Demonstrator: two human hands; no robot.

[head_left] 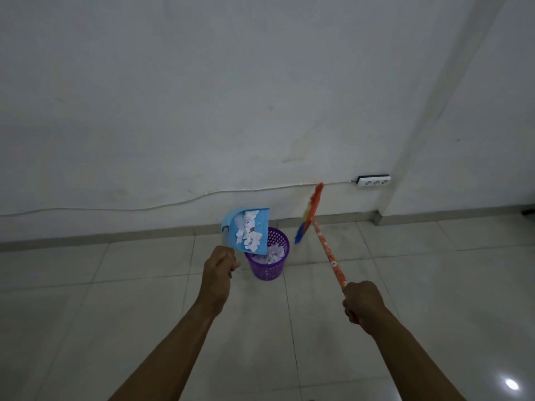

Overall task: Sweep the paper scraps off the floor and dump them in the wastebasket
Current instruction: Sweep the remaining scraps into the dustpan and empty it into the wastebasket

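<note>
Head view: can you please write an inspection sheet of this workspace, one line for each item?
Surface: pale tiled floor, glossy, no scraps seen on it.
Job's things: blue dustpan, tilted, holds paper scraps above purple wastebasket, which has scraps inside; broom raised off floor.
Clutter: nothing seen.
Grippers: left hand grips dustpan handle; right hand grips broom handle.
Cables: white cable runs along wall to power strip.
Surroundings: bare white wall, room corner at right.

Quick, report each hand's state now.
Left hand: closed on the blue plastic dustpan holding white paper scraps.
Right hand: closed on the orange-handled multicoloured broom.
</note>
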